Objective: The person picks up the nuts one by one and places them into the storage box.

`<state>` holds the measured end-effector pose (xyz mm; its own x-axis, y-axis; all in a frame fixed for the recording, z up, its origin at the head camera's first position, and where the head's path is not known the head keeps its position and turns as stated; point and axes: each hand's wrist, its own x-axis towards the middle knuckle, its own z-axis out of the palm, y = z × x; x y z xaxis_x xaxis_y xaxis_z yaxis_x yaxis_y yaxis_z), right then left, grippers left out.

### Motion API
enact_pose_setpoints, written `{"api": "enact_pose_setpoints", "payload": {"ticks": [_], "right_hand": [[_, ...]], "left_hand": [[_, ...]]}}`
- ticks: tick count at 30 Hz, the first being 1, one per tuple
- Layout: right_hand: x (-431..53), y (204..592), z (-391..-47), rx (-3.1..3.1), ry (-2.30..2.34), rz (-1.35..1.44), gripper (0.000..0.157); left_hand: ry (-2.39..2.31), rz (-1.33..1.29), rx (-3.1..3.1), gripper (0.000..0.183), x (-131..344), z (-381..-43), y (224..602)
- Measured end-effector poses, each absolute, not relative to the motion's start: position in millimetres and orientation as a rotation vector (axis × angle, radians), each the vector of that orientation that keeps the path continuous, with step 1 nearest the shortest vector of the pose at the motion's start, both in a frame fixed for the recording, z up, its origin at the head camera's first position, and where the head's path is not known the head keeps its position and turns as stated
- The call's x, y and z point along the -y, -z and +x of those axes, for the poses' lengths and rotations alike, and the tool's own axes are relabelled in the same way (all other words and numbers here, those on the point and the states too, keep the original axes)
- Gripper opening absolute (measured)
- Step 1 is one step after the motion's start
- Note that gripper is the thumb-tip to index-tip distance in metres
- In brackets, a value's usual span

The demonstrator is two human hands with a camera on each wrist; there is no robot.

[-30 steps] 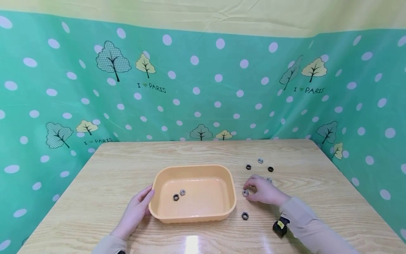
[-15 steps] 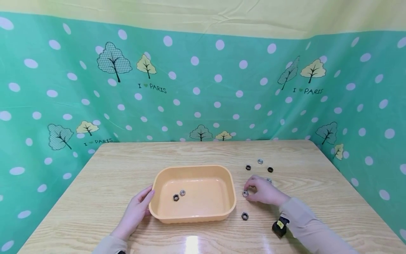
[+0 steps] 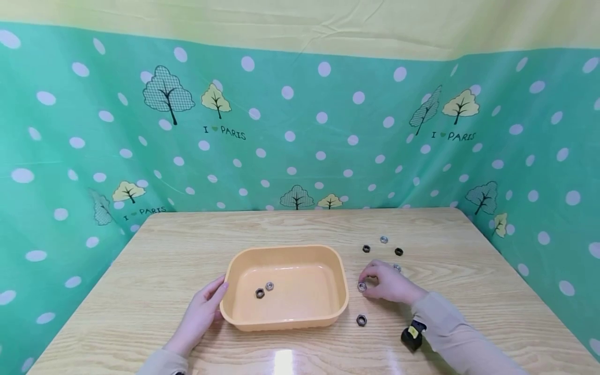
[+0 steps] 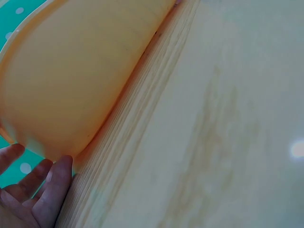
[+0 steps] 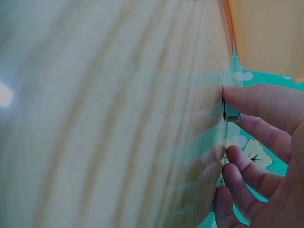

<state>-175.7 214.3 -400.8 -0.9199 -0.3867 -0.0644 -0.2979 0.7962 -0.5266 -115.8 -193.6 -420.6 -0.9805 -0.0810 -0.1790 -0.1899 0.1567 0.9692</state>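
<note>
A peach plastic basin (image 3: 286,325) stands mid-table in the head view. Inside lie a dark hex nut (image 3: 260,293) and a silver nut (image 3: 269,286). At the basin's left end rests my left hand (image 3: 199,312); its relaxed fingertips touch the outer wall, as the left wrist view also shows. To the right of the basin, my right hand (image 3: 389,281) pinches another silver nut (image 5: 232,114) between thumb and index finger, at the table surface. Its other fingers are bent loosely near the tabletop. Behind this hand, one more silver nut (image 3: 397,267) is partly hidden.
Beyond the right hand lie two dark nuts (image 3: 366,249) and a silver nut (image 3: 384,239). Nearer the front is a single dark nut (image 3: 361,320). A wooden-topped table (image 3: 140,291) carries everything, with a green dotted curtain (image 3: 262,130) round its back and sides.
Both hands, the basin and the nuts keep their places on the table. Only the head view has tilted very slightly, so the scene sits a little lower.
</note>
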Motion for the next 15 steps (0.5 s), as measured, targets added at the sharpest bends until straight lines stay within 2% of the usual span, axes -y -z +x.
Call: {"api": "enact_pose_setpoints", "payload": {"ticks": [15], "right_hand": [[-214.3, 402.8, -180.2, -2.789, 0.869, -0.531, 0.014]], "left_hand": [[-1.943, -0.290, -2.318, 0.054, 195.8, -119.1, 421.6]]}}
